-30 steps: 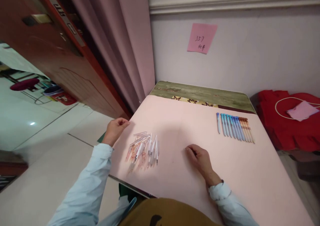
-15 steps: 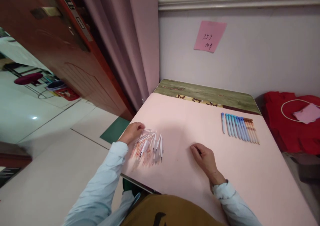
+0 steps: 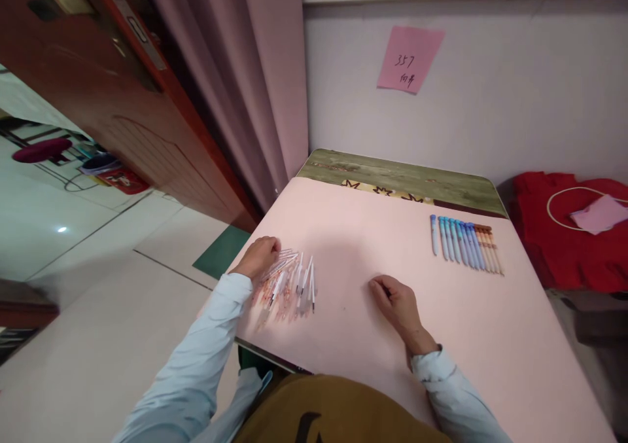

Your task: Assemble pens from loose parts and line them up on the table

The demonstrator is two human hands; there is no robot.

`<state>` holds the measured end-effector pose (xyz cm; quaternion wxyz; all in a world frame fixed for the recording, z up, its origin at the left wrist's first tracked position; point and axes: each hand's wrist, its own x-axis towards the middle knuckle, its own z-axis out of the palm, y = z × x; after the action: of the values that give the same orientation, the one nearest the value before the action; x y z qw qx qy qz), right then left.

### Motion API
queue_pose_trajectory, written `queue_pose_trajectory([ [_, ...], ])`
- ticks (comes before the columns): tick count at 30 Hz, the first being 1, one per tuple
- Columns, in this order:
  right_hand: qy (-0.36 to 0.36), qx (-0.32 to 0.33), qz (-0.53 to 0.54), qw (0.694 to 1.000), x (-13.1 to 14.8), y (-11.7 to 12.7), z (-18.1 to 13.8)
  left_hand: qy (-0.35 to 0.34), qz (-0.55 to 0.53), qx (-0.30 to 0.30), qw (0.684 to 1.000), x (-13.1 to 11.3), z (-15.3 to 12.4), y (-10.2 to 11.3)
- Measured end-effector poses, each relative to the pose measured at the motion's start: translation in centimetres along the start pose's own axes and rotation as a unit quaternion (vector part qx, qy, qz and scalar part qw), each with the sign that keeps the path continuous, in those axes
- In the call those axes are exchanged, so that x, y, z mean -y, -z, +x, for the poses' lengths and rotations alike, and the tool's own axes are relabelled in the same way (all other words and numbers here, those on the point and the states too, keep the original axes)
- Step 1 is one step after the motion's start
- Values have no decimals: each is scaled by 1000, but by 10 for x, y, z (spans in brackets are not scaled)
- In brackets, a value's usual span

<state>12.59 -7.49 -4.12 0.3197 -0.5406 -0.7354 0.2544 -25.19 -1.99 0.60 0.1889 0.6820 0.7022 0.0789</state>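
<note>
My left hand (image 3: 260,257) rests at the upper left edge of a loose pile of thin white pen refills (image 3: 300,279), mixed with clear and orange pieces. Its fingers are curled inward, and what lies under or between them is hidden. Out on the bare part of the table, my right hand (image 3: 396,302) lies in a loose fist with nothing visible in it. To its upper right a neat row of pens (image 3: 466,245) runs from blue through violet to brown-topped ones. One blue pen (image 3: 434,235) sits slightly apart at the row's left end.
A pink sheet (image 3: 343,364) covers the table, with a green wood-patterned strip (image 3: 407,168) at the back. Red cloth (image 3: 534,233) with pink paper lies to the right. At the left are a curtain (image 3: 265,70) and an open brown door (image 3: 161,135).
The view has shifted slightly, moving the whole scene a little up and left. Both hands keep nearly the same pose; the pile and pen row look the same.
</note>
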Motion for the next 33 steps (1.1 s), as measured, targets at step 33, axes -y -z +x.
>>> queue_pose_trajectory([
  [33,201,123,-131,963,126,-125,-2,-22,-257,-138,956,-25,-89,-47],
])
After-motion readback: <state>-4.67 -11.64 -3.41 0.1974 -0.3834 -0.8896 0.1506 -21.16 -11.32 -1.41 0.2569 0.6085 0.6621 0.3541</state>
